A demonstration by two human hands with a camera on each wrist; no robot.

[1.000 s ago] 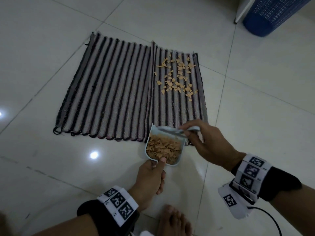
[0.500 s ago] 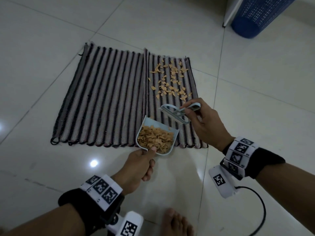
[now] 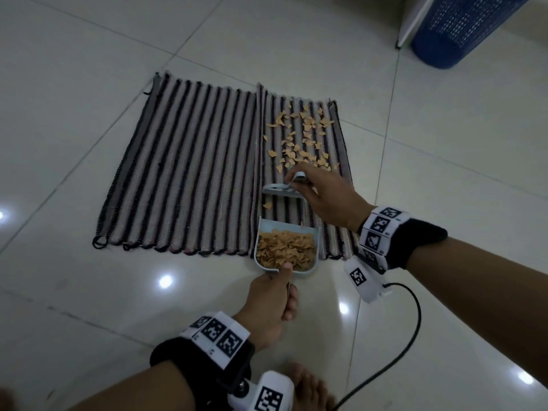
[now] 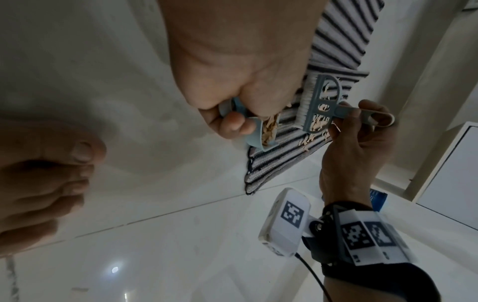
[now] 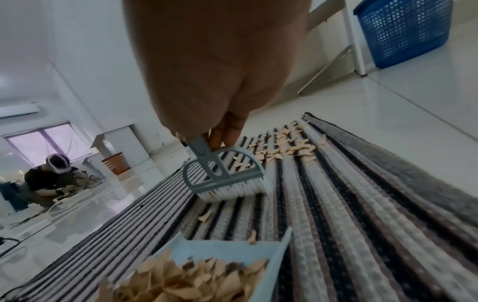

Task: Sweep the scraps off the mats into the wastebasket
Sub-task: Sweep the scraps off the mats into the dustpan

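Two striped mats [image 3: 189, 161] lie side by side on the tiled floor. Tan paper scraps [image 3: 299, 137] are scattered over the far half of the right mat [image 5: 362, 204]. My left hand [image 3: 274, 295] grips the handle of a pale blue dustpan [image 3: 315, 232] heaped with scraps, its lip on the right mat's near end. My right hand [image 3: 323, 194] holds a small blue brush [image 3: 281, 189] by its handle, the bristles [image 5: 232, 191] on the mat just beyond the pan. One loose scrap [image 3: 267, 205] lies between brush and pan. The blue wastebasket [image 3: 462, 28] stands far right.
A white furniture leg [image 3: 410, 22] stands beside the wastebasket. My bare foot [image 3: 308, 387] is on the tiles behind the left hand, and a black cable [image 3: 415, 327] trails from the right wrist. In the right wrist view a person [image 5: 49, 179] crouches far off near a brown basket [image 5: 116, 163].
The dustpan has been pushed forward onto the right mat's near end. My right hand has carried the brush up the mat, away from the pan, toward the remaining scraps.
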